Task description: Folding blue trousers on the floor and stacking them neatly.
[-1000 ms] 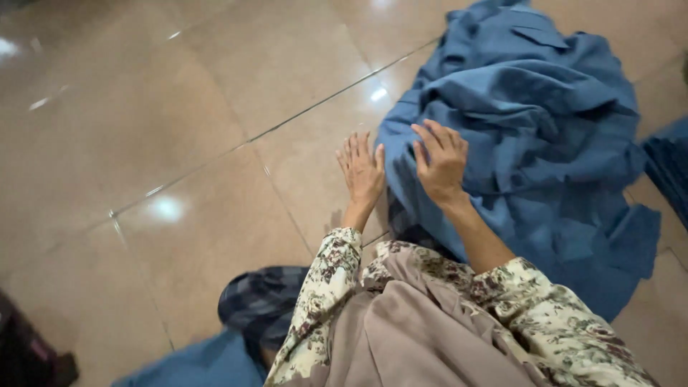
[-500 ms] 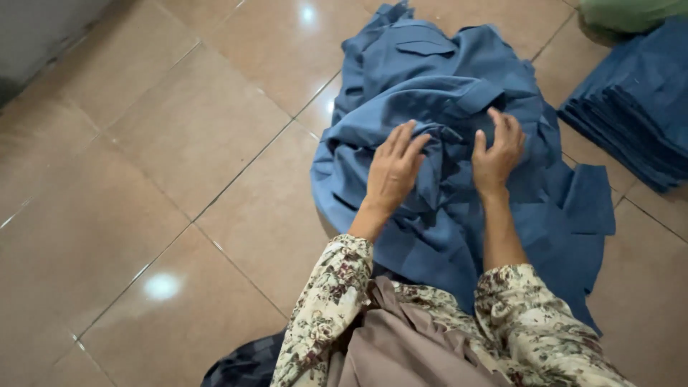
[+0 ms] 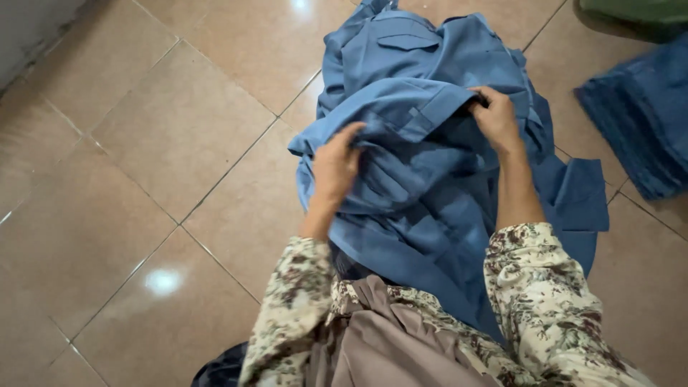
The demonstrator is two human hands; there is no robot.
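Note:
A heap of blue shirts (image 3: 430, 179) lies on the tiled floor in front of me. My left hand (image 3: 335, 166) pinches a fold of the top blue shirt at its left side. My right hand (image 3: 496, 118) grips the same shirt's edge near a collar or pocket flap at the upper right. The cloth is lifted and bunched between both hands. Another blue shirt with a chest pocket (image 3: 408, 43) lies further back on the heap. My sleeves are floral-patterned (image 3: 530, 294).
A neat stack of folded blue cloth (image 3: 645, 122) sits at the right edge. Something green (image 3: 638, 11) shows at the top right corner. Glossy beige floor tiles (image 3: 143, 179) stretch to the left. A dark checked cloth (image 3: 222, 369) lies by my lap.
Both hands went from resting flat on the heap to gripping the top shirt and raising it. The view shifted so the heap sits more central.

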